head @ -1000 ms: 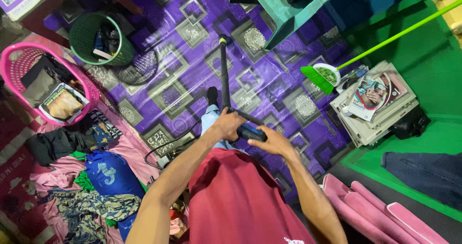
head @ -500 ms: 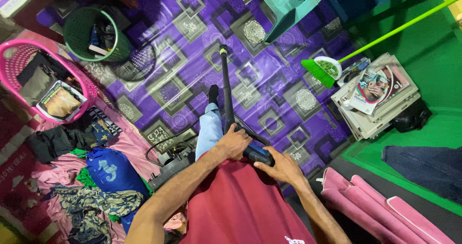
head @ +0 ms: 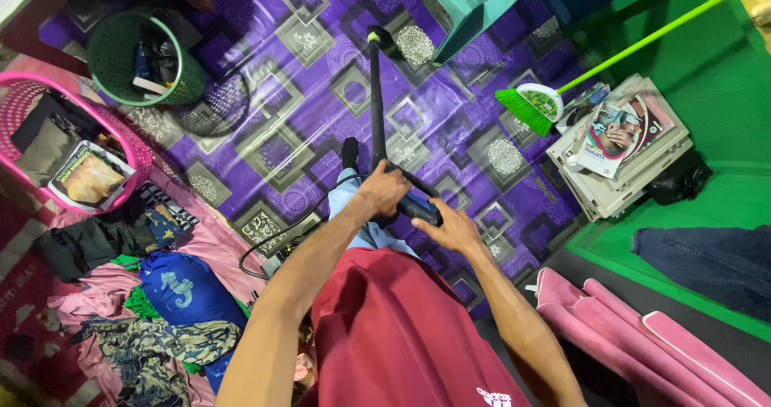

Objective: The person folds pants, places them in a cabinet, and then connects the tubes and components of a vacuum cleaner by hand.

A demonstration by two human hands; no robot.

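The purple patterned floor mat (head: 281,146) under the wand's tip shows no visible sign of how much has been covered, so progress cannot be told. The left hand (head: 384,189) is wrapped closed around the long black wand (head: 375,102), which points away across the mat. The right hand (head: 451,229) curls closed around its blue-black handle (head: 418,207).

A long black wand (head: 375,102) with a blue and black handle (head: 418,207) is held out over the purple patterned floor mat, its yellow-ringed tip near the teal table leg.
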